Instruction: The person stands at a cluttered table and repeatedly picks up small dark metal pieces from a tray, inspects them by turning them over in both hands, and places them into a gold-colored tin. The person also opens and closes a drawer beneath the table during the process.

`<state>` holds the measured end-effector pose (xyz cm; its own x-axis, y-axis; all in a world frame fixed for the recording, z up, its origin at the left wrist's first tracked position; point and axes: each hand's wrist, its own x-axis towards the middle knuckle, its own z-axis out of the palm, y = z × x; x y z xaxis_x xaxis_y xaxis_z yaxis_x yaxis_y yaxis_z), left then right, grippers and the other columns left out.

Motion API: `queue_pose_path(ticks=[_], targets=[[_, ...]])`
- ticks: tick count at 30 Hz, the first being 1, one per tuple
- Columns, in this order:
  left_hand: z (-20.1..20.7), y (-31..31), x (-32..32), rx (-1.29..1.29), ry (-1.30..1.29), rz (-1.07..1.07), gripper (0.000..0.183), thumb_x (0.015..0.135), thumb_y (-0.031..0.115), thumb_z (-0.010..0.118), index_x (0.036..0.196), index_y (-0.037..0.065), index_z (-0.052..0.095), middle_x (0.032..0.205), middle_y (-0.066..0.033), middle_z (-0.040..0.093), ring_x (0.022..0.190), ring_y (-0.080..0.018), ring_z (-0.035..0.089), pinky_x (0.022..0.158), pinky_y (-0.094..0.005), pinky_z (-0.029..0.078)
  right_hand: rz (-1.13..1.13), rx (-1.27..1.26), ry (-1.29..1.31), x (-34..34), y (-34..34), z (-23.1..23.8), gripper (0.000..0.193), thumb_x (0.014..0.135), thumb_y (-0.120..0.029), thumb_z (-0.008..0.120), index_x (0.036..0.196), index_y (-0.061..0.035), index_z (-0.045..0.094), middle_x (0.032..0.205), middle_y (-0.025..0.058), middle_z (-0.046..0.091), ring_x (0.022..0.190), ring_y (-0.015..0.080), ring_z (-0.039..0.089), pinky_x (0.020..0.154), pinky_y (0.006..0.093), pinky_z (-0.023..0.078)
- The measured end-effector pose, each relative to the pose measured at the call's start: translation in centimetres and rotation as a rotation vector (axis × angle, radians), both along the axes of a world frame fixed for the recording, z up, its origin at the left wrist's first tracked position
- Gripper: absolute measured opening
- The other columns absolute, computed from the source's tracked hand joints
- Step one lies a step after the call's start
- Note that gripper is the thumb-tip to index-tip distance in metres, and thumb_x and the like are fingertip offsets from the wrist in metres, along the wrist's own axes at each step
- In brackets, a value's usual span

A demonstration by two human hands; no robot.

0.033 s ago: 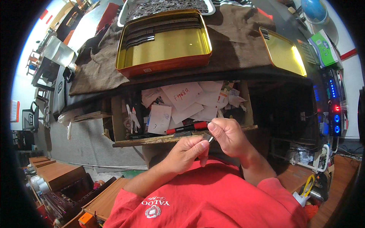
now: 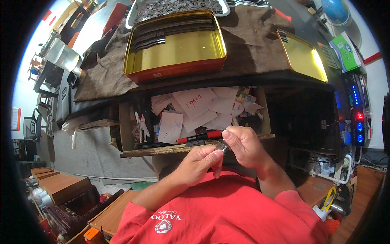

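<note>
A small, flat silver-grey metal piece [image 2: 222, 147] is pinched between my hands, just in front of the drawer's front edge. My left hand [image 2: 203, 161] is closed on its lower end with the thumb on top. On its other side, the thumb and fingers of my right hand [image 2: 243, 143] are closed on it. My fingers cover much of the piece. Beyond the drawer, a red tin box [image 2: 178, 68] with a gold inside stands on a brown cloth. Rows of thin dark metal strips [image 2: 178, 27] line its far side.
Below the tabletop, an open drawer [image 2: 191, 151] holds paper slips [image 2: 195, 101], a red marker [image 2: 199, 136] and scissors [image 2: 143, 127]. Behind the tin, a white tray [image 2: 131, 16] is heaped with dark metal pieces. The gold lid [image 2: 302, 57] lies at the right.
The metal piece shows at a slightly different angle between my fingers. Everything else looks the same.
</note>
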<state>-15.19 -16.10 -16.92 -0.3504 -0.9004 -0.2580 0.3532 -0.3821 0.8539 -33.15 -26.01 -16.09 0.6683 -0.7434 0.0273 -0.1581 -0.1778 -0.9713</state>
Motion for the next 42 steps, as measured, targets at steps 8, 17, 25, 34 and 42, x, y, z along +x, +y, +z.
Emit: queue_pose_path(ticks=[8,17,25,34,42], targets=[[-0.4,0.3,-0.2,0.098,0.149,0.044,0.039,0.110,0.031,0.049,0.083,0.003,0.055,0.073,-0.0102,0.061,0.063,-0.0186,0.059,0.062,-0.0313,0.049,-0.189,0.196,-0.088,0.1,-0.1,-0.9,0.041,0.111,-0.032,0.047,0.078,-0.0079,0.050,0.071,-0.0028,0.047,0.062,0.0053,0.039,0.056,0.0242,0.034],[-0.4,0.1,-0.1,0.079,0.193,0.064,0.037,0.111,0.029,0.048,0.085,0.003,0.056,0.075,-0.0069,0.063,0.067,-0.0150,0.061,0.067,-0.0283,0.050,-0.040,0.264,-0.181,-0.3,0.0,-0.6,0.033,0.105,-0.032,0.062,0.085,-0.0065,0.056,0.068,-0.0051,0.046,0.065,0.0031,0.038,0.055,0.0240,0.033],[-0.3,0.0,-0.1,-0.122,-0.073,0.004,0.037,0.111,0.028,0.048,0.086,0.003,0.058,0.074,-0.0028,0.061,0.068,-0.0113,0.060,0.065,-0.0271,0.049,0.014,0.124,-0.044,-0.1,0.3,-0.1,0.038,0.102,-0.028,0.067,0.076,-0.0026,0.054,0.064,0.0003,0.047,0.064,0.0066,0.041,0.055,0.0290,0.037],[-0.8,0.0,-0.6,-0.136,-0.061,0.047,0.038,0.112,0.030,0.047,0.089,0.003,0.059,0.074,-0.0033,0.061,0.070,-0.0122,0.060,0.069,-0.0281,0.050,-0.044,0.253,-0.083,-0.3,0.4,0.0,0.043,0.110,-0.032,0.050,0.076,-0.0051,0.052,0.068,-0.0028,0.046,0.066,0.0054,0.040,0.057,0.0266,0.035],[-1.9,0.0,-0.5,-0.021,0.211,0.155,0.034,0.111,0.031,0.047,0.100,0.002,0.059,0.084,-0.0060,0.061,0.073,-0.0166,0.062,0.071,-0.0297,0.051,-0.030,0.274,-0.176,-0.5,0.7,-0.1,0.036,0.109,-0.028,0.050,0.081,-0.0058,0.054,0.075,-0.0029,0.049,0.066,0.0045,0.041,0.059,0.0224,0.035]])
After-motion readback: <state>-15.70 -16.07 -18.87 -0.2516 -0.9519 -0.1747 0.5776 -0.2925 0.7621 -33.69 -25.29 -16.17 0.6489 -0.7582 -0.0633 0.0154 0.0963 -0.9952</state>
